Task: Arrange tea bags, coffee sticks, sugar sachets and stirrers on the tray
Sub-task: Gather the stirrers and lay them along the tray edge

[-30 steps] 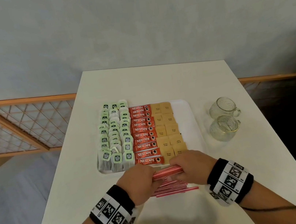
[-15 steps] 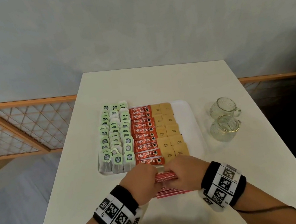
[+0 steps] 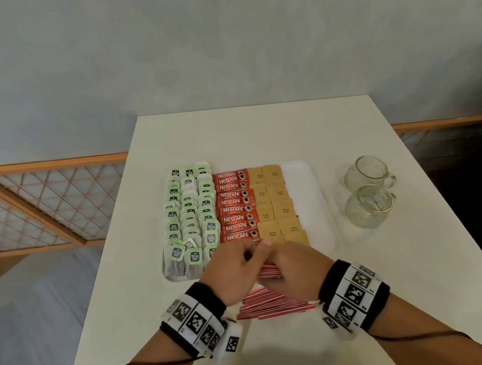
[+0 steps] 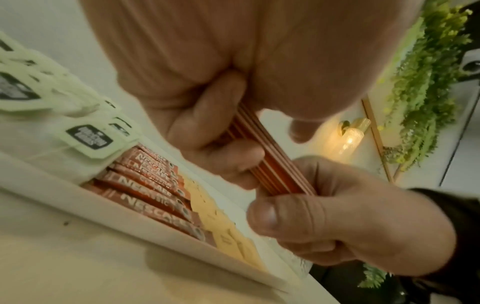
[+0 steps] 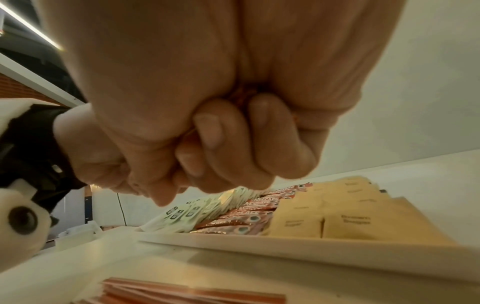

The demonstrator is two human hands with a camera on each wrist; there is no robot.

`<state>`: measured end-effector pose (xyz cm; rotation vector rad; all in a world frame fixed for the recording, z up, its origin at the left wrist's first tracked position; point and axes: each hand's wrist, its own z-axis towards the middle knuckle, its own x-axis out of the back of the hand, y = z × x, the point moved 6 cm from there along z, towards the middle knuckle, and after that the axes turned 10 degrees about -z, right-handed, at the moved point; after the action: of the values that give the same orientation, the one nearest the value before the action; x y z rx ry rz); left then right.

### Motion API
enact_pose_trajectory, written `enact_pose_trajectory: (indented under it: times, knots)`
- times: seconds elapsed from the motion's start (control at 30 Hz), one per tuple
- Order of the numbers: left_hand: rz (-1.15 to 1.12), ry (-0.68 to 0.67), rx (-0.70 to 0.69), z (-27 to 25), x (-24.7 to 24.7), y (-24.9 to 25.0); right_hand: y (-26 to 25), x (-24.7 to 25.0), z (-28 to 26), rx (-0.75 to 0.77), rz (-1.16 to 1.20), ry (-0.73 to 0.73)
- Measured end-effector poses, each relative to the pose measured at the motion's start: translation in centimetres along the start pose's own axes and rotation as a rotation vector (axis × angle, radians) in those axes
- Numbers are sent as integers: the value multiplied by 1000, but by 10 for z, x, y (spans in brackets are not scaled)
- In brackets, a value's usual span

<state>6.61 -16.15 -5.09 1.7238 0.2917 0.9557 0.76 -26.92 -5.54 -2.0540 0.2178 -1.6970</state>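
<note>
A white tray (image 3: 307, 197) holds rows of green-tagged tea bags (image 3: 190, 218), red coffee sticks (image 3: 235, 205) and brown sugar sachets (image 3: 276, 208). Both hands meet just in front of the tray's near edge, gripping one bundle of red stirrers (image 4: 270, 164) from either end. My left hand (image 3: 234, 272) curls its fingers round the bundle's left end, and my right hand (image 3: 296, 267) wraps the right end. More red stirrers (image 3: 270, 303) lie in a loose pile on the table below the hands. The tray's right strip is bare.
Two glass mugs (image 3: 369, 191) stand on the white table (image 3: 257, 130) right of the tray. A wooden lattice rail (image 3: 34, 207) runs left of the table, and a grey wall stands behind.
Both hands have lifted the stirrer bundle off the pile and drawn together, moving forward to the tray's near edge. The pile underneath now shows more.
</note>
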Motion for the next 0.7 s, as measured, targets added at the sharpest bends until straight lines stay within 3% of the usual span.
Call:
enact_pose_trajectory:
  times: [0.13,0.3,0.53,0.7]
  knots:
    - [109,0,-17,7,-4,-2,2,11,0,-33,75,67]
    - [99,-8,-51,8,-3,-7,9,15,-5,-49,221,31]
    - [9,133,-49,12,11,-8,33,28,-4,-349,345,282]
    - [27,172,-22,15,11,2,29,22,6,-383,368,348]
